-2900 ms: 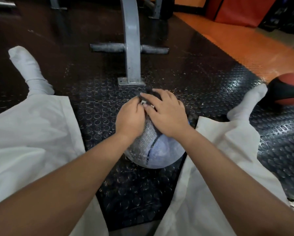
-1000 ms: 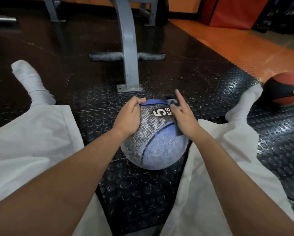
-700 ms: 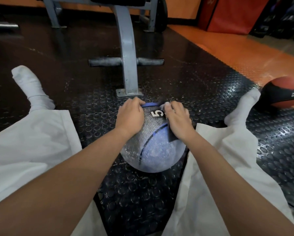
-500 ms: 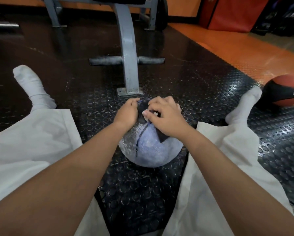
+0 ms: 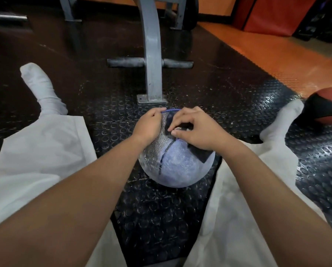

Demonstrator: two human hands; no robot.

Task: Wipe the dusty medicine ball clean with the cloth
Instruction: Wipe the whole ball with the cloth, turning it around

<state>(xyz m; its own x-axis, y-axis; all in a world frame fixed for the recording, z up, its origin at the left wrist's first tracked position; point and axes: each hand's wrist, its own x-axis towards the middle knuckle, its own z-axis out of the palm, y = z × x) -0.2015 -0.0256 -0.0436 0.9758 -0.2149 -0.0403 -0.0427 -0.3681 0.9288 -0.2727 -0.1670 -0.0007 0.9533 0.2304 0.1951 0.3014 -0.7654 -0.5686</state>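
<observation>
1. Resting on the studded black floor mat [image 5: 161,209], the medicine ball [image 5: 178,166] lies between 2 legs in white trousers [image 5: 45,151], its blue and grey panels filmed with pale dust.
2. The left hand [image 5: 148,126] cups the ball's upper left side, fingers [image 5: 157,112] curled over the top edge, gripping it.
3. The right hand [image 5: 195,130] presses a dark cloth [image 5: 199,154] onto the ball's top, its fingers bent and pinching the cloth against the surface; a corner of cloth sticks out below the palm.
4. A grey bench post [image 5: 151,54] stands just beyond the ball; a red-and-black ball [image 5: 326,110] lies near the right foot.
</observation>
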